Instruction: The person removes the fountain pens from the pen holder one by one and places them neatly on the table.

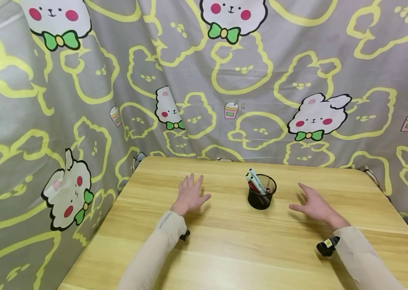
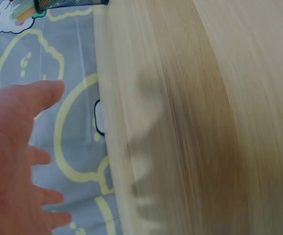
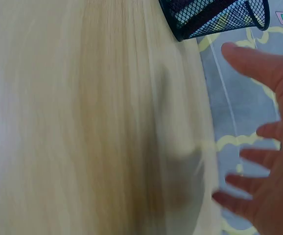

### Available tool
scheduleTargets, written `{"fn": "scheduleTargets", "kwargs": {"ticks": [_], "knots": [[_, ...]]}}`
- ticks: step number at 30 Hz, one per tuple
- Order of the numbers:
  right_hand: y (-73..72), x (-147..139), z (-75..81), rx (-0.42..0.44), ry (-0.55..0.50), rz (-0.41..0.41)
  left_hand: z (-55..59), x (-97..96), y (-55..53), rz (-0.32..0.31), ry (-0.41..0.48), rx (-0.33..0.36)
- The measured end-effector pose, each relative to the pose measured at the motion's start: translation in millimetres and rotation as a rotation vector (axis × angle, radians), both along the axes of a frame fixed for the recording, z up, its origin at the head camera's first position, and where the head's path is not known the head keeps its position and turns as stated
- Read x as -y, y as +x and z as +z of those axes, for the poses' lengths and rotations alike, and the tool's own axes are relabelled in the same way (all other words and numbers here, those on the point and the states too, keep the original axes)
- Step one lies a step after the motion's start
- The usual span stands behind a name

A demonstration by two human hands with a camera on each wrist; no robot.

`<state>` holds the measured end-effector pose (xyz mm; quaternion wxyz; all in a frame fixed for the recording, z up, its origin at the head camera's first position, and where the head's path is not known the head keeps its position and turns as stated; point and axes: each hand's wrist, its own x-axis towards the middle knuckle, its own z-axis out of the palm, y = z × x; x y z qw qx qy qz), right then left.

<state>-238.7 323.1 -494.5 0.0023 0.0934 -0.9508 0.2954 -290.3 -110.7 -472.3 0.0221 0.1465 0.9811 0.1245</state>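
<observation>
A black mesh pen holder (image 1: 260,202) stands upright on the wooden table, with several pens (image 1: 256,182) leaning in it toward the left. My left hand (image 1: 188,196) is held over the table to the left of the holder, fingers spread and holding nothing. On the other side, my right hand (image 1: 315,206) is likewise spread, apart from the holder and gripping nothing. In the left wrist view, the holder's mesh (image 2: 75,4) shows at the top edge beyond the thumb. The right wrist view catches the holder's lower part (image 3: 215,17) above the thumb.
The wooden table (image 1: 233,245) has its far edge against a grey curtain (image 1: 196,52) printed with yellow outlines and white cartoon animals. More of this cloth hangs along the left side. A small black device (image 1: 328,246) sits at the right wrist.
</observation>
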Motion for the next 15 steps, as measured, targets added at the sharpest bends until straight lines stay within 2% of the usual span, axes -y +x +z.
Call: {"fn": "scheduleTargets", "kwargs": {"ticks": [6,11,15], "knots": [[-6.4,7,-11.6,0.017,-0.179,0.075,-4.7,-12.4,-10.1,-0.094,0.176,-0.046],[-10.1,17,-13.9,0.053,-0.326,0.124,-5.5,-29.1,-14.1,-0.140,0.282,-0.022],[-13.8,26,-15.0,0.054,-0.384,0.161,-7.6,-45.1,-14.0,-0.174,0.337,0.004]]}}
